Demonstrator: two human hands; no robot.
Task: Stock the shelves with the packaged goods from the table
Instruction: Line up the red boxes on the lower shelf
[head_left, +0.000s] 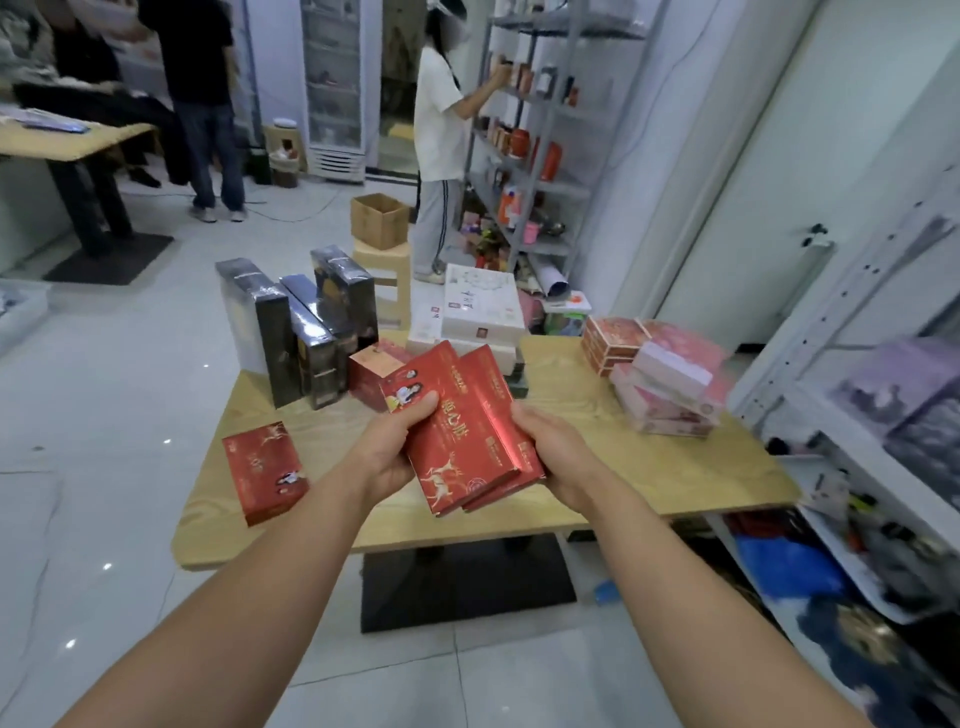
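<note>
Both hands are over the near middle of the table (623, 483). The left hand (392, 449) grips the upper red box (452, 436), thumb curled onto its top face. The right hand (558, 457) grips the lower red box (493, 395) at its right edge, fingers wrapped round it. The two boxes are fanned and touching, held above the tabletop. A third red box (265, 470) lies flat at the table's near left. Dark boxes (306, 338) stand upright at its far left, and pink boxes (665, 389) are stacked at its right.
</note>
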